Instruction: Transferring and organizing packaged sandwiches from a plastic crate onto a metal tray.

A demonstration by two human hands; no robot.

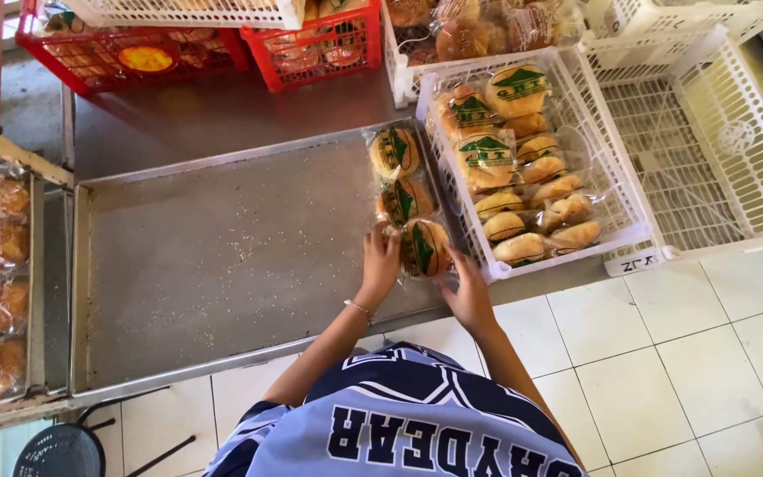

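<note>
A: Both hands are on the bag of buns — the left hand (381, 261) grips its near left edge, fingers curled onto the plastic.

B: And the right hand (467, 287) cups the right side, fingers closed against it. The bag of buns (405, 201) lies along the right edge of the metal tray (222, 265).

A: Just beside it, a white crate (622, 212) is filled with more wrapped buns (523, 177).
</note>
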